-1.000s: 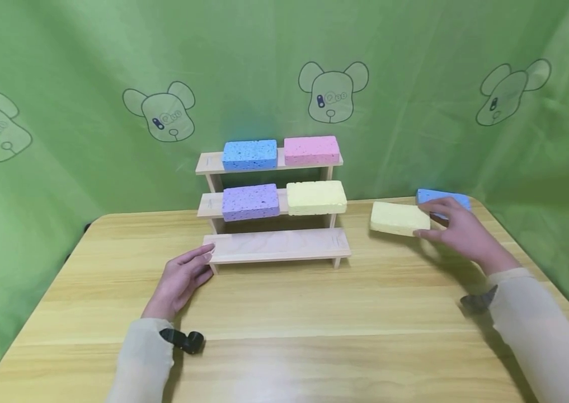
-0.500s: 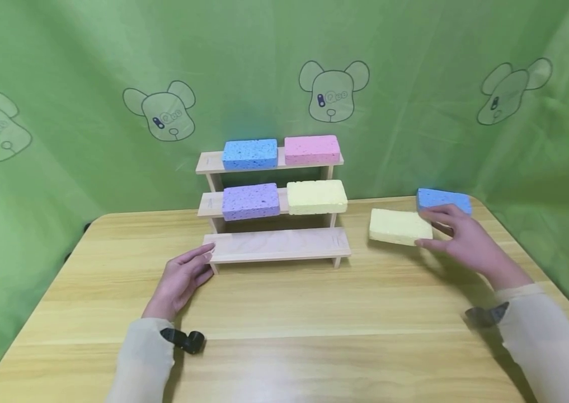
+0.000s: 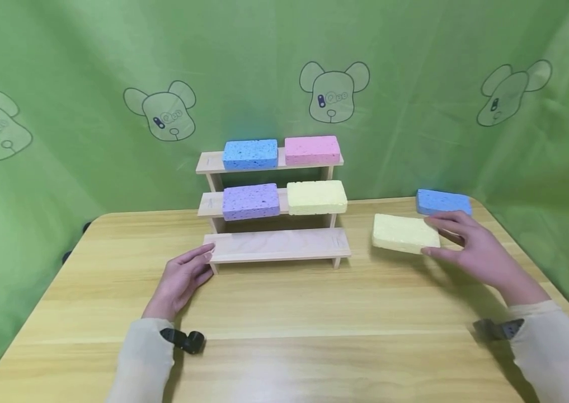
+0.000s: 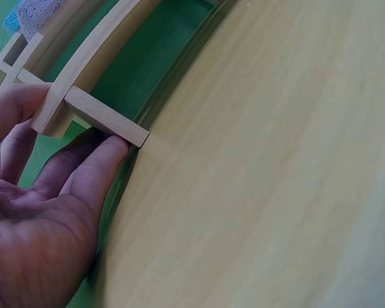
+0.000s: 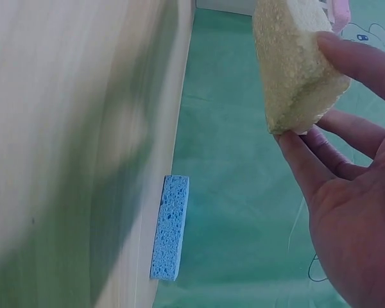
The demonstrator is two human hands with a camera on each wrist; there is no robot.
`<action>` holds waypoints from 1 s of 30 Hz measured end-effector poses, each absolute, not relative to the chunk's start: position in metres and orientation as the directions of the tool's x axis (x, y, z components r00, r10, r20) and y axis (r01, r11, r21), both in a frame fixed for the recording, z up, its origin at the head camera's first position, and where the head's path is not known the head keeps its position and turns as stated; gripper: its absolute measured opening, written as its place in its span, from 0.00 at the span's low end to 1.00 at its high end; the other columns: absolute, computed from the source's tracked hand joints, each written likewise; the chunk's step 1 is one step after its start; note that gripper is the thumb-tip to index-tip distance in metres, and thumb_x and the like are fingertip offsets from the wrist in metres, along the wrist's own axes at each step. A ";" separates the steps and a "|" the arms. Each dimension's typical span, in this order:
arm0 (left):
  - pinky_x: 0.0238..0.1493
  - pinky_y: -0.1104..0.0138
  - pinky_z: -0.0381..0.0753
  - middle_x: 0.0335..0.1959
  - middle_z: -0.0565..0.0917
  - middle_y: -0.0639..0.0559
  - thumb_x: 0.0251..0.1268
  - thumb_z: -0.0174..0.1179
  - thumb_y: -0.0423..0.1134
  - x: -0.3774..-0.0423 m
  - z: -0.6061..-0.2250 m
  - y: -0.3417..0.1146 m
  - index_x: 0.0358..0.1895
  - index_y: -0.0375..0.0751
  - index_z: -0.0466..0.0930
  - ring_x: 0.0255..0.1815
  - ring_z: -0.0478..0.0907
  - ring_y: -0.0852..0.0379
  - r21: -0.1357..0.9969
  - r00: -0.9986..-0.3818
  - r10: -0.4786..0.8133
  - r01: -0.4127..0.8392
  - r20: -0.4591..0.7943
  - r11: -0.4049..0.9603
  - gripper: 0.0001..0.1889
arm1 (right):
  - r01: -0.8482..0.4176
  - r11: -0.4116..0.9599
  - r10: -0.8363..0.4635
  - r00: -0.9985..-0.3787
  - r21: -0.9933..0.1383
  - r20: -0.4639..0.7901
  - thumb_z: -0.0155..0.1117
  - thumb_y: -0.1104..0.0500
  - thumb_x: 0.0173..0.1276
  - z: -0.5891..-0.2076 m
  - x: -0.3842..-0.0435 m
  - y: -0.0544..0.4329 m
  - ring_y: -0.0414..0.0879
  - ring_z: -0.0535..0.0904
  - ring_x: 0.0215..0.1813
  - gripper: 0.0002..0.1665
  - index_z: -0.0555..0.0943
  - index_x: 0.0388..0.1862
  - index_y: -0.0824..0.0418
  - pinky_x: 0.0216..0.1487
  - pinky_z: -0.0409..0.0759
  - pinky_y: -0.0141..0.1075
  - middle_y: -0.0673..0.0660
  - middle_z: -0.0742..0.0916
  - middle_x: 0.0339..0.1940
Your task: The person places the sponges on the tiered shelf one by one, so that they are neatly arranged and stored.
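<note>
My right hand (image 3: 480,252) pinches a pale yellow sponge (image 3: 405,233) by its right end, thumb on the near side and fingers on the far side. In the right wrist view, the same sponge (image 5: 298,64) is held off the table, its far part cut off by the frame. My left hand (image 3: 180,280) holds the left end of a three-step wooden shelf (image 3: 279,246). Up close, the left hand's fingertips (image 4: 35,96) touch the board's end and its support leg (image 4: 109,120). The bottom step is bare.
On the top step sit a blue sponge (image 3: 250,155) and a pink sponge (image 3: 311,150). The middle step bears a purple sponge (image 3: 251,201) and another yellow sponge (image 3: 316,197). Another blue sponge (image 3: 443,202) lies at the table's back right corner, before a green curtain (image 3: 390,134).
My right hand has brought the yellow sponge toward me and slightly right, away from the blue sponge at the back corner, now more fully seen. The left hand stays on the shelf.
</note>
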State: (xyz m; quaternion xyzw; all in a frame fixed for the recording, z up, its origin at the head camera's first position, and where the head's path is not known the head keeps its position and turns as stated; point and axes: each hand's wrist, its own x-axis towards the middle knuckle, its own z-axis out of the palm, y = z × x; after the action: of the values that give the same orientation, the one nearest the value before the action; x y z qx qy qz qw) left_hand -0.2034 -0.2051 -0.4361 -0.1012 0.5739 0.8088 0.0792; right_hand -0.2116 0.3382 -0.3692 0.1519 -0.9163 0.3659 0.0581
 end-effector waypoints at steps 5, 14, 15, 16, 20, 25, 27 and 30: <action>0.60 0.60 0.78 0.71 0.67 0.39 0.68 0.60 0.30 -0.204 -0.437 -0.205 0.65 0.30 0.72 0.61 0.75 0.47 0.911 -0.966 0.014 -0.249 -0.259 -0.330 0.23 | -0.326 0.656 -0.237 -0.945 -0.681 0.224 0.76 0.60 0.59 -0.370 -0.208 0.339 0.55 0.69 0.66 0.37 0.74 0.66 0.66 0.57 0.62 0.12 0.53 0.72 0.61; 0.60 0.60 0.78 0.71 0.66 0.39 0.68 0.60 0.30 -0.205 -0.437 -0.206 0.65 0.30 0.71 0.61 0.75 0.47 0.914 -0.968 0.020 -0.245 -0.252 -0.325 0.23 | -0.343 0.603 -0.242 -0.939 -0.720 0.245 0.76 0.64 0.58 -0.370 -0.201 0.335 0.26 0.67 0.59 0.35 0.75 0.65 0.62 0.60 0.66 0.16 0.50 0.72 0.62; 0.60 0.60 0.78 0.71 0.66 0.39 0.68 0.60 0.30 -0.205 -0.437 -0.206 0.65 0.30 0.71 0.61 0.75 0.47 0.913 -0.967 0.021 -0.246 -0.253 -0.324 0.23 | -0.348 0.598 -0.246 -0.937 -0.722 0.248 0.76 0.65 0.58 -0.369 -0.200 0.333 0.27 0.67 0.60 0.35 0.75 0.65 0.62 0.60 0.66 0.16 0.50 0.72 0.62; 0.60 0.60 0.78 0.71 0.66 0.39 0.68 0.60 0.30 -0.205 -0.436 -0.206 0.65 0.30 0.71 0.61 0.75 0.47 0.913 -0.967 0.021 -0.247 -0.254 -0.324 0.23 | -0.350 0.594 -0.249 -0.936 -0.725 0.248 0.76 0.65 0.58 -0.369 -0.199 0.332 0.28 0.68 0.60 0.35 0.75 0.65 0.62 0.60 0.66 0.17 0.50 0.72 0.63; 0.60 0.60 0.78 0.70 0.66 0.38 0.68 0.60 0.30 -0.205 -0.437 -0.206 0.65 0.30 0.72 0.60 0.76 0.47 0.912 -0.967 0.021 -0.247 -0.254 -0.327 0.22 | -0.377 0.567 -0.269 -0.925 -0.732 0.268 0.76 0.67 0.57 -0.369 -0.197 0.326 0.29 0.69 0.60 0.35 0.75 0.64 0.62 0.60 0.67 0.17 0.51 0.72 0.63; 0.60 0.59 0.77 0.71 0.66 0.39 0.69 0.59 0.29 -0.205 -0.437 -0.206 0.64 0.30 0.73 0.60 0.76 0.47 0.908 -0.968 0.030 -0.242 -0.247 -0.341 0.21 | -0.401 0.540 -0.292 -0.914 -0.740 0.282 0.76 0.68 0.57 -0.369 -0.195 0.321 0.30 0.69 0.61 0.35 0.76 0.64 0.62 0.61 0.67 0.18 0.52 0.72 0.64; 0.60 0.59 0.78 0.71 0.66 0.39 0.69 0.59 0.28 -0.206 -0.437 -0.206 0.64 0.30 0.73 0.59 0.76 0.47 0.906 -0.969 0.030 -0.241 -0.247 -0.347 0.21 | -0.411 0.530 -0.301 -0.909 -0.742 0.288 0.76 0.68 0.57 -0.369 -0.195 0.318 0.31 0.70 0.61 0.34 0.76 0.63 0.62 0.61 0.67 0.18 0.52 0.72 0.64; 0.60 0.59 0.78 0.71 0.66 0.39 0.69 0.59 0.28 -0.206 -0.437 -0.206 0.64 0.30 0.73 0.59 0.76 0.48 0.906 -0.969 0.027 -0.240 -0.246 -0.348 0.21 | -0.421 0.520 -0.309 -0.904 -0.743 0.296 0.76 0.68 0.57 -0.369 -0.195 0.313 0.31 0.70 0.61 0.34 0.76 0.63 0.62 0.61 0.67 0.19 0.52 0.73 0.63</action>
State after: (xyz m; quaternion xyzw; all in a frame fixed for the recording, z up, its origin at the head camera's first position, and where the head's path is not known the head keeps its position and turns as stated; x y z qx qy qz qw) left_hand -0.2055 -0.2060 -0.4368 -0.0940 0.5649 0.8157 0.0818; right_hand -0.1947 0.3128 -0.3693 0.2101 -0.8695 0.4424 0.0634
